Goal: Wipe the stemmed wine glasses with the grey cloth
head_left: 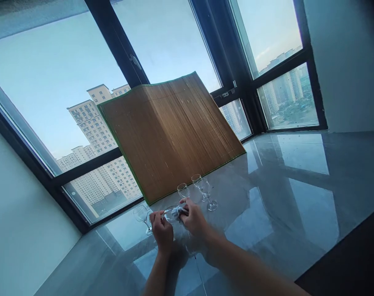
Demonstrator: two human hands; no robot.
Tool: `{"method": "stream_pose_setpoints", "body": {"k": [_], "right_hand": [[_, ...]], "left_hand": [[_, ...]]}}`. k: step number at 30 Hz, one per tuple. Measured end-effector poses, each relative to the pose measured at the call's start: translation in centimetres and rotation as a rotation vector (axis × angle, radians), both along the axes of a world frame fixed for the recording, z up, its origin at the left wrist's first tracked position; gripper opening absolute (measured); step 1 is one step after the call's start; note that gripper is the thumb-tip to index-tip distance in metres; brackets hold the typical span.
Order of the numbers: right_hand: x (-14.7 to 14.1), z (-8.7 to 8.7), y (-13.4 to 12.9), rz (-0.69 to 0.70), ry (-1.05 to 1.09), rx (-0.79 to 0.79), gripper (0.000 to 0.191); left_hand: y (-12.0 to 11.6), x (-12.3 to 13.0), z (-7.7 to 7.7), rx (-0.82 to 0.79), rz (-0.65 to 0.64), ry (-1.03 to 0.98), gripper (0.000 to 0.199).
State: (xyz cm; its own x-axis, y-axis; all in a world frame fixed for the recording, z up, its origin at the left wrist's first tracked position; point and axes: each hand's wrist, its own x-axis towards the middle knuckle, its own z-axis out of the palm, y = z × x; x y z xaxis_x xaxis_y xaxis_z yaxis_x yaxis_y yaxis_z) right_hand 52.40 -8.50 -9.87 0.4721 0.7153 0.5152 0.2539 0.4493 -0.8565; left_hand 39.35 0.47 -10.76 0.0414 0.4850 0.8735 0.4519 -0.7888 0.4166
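Note:
Between my hands a clear stemmed glass (169, 212) lies tilted on its side above the tiled ledge. My left hand (161, 231) is closed around its left end. A pale grey cloth (177, 211) is bunched in my right hand (191, 216), whose fingers press it at the glass's right end. Just left of my left hand stands another wine glass (140, 213). Beyond my right hand are several more, among them a glass at the front (206, 190), one behind it (196, 178) and one further left (183, 189). My fingers partly hide the held glass.
A brown bamboo mat (174, 131) with green edging leans against the dark window frame (122, 49) behind the glasses. The shiny grey ledge (236, 230) stretches right, ending at a dark edge (347, 255) at lower right. A white wall (23, 213) bounds the left side.

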Motion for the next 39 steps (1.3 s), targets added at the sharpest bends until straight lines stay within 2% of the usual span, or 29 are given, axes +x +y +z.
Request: {"method": "stream_pose_setpoints", "body": {"k": [4, 11, 15, 21, 27, 33, 36, 39], "right_hand": [[-0.2, 0.2, -0.1, 0.011, 0.061, 0.028, 0.037], [-0.2, 0.7, -0.3, 0.053, 0.177, 0.051, 0.046], [-0.1, 0.9, -0.3, 0.150, 0.203, 0.013, 0.053], [0.0, 0.3, 0.1, 0.144, 0.138, 0.001, 0.051], [-0.2, 0.3, -0.5, 0.351, 0.205, -0.082, 0.076], [-0.1, 0.2, -0.8, 0.490, 0.201, -0.096, 0.098], [0.5, 0.9, -1.4, 0.613, 0.308, -0.154, 0.099], [1.3, 1.9, -2.6, 0.750, 0.429, -0.146, 0.088]], "left_hand": [[-0.2, -0.2, 0.5, 0.061, 0.002, 0.030, 0.021], [-0.6, 0.2, 0.6, 0.151, -0.014, 0.048, 0.020], [-0.7, 0.6, 0.1, 0.113, -0.052, 0.037, 0.018], [-0.9, 0.7, 0.0, 0.068, -0.040, 0.073, 0.023], [-0.9, 0.0, 0.6, 0.077, -0.037, 0.086, 0.024], [-1.1, -0.5, 0.7, -0.029, -0.076, 0.061, 0.028], [-1.4, -0.5, 0.8, -0.061, -0.107, 0.042, 0.028], [-1.6, -0.4, 1.0, -0.027, -0.104, 0.010, 0.021]]}}
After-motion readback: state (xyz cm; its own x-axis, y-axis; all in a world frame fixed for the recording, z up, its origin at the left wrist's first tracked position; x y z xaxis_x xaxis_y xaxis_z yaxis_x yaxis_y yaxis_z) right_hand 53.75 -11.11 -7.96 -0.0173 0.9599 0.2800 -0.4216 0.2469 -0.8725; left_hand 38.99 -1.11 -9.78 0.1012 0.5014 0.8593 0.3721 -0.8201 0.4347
